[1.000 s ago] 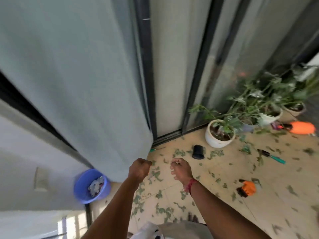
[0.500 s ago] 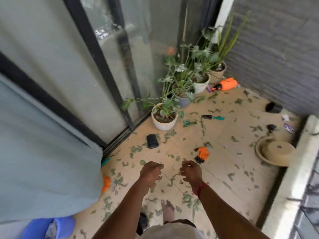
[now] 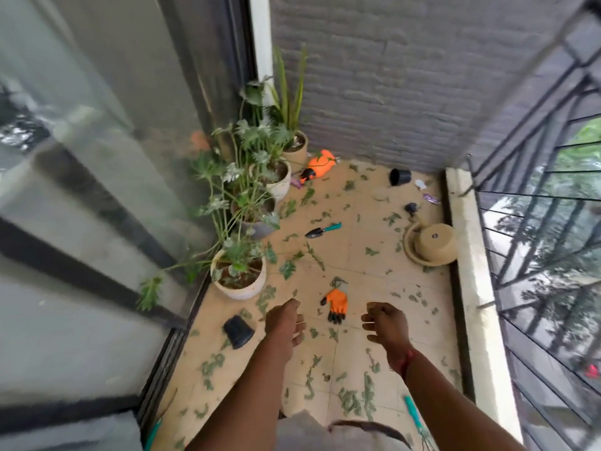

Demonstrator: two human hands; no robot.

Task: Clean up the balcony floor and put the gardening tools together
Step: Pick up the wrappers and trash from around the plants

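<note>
Green leaf scraps (image 3: 354, 398) litter the beige tiled balcony floor (image 3: 367, 275). An orange glove with black fingertips (image 3: 336, 304) lies between and just beyond my hands. A small trowel with a teal handle (image 3: 322, 230) lies farther off. A teal-handled hand rake (image 3: 415, 418) lies near my right arm, and another teal handle (image 3: 152, 432) shows at the bottom left. An orange spray bottle (image 3: 319, 165) lies on its side by the far wall. My left hand (image 3: 285, 320) and right hand (image 3: 385, 323) hang loosely curled above the floor, holding nothing.
Potted plants (image 3: 240, 275) stand in a row along the glass door on the left. Small black pots (image 3: 238, 331) (image 3: 400, 176) lie tipped over. An overturned beige pot on a saucer (image 3: 431, 244) sits by the right ledge (image 3: 468, 255) under a metal railing (image 3: 536, 222).
The view has swung right from the curtain and blue bucket to the whole balcony floor. Both hands stay held out in front, empty.
</note>
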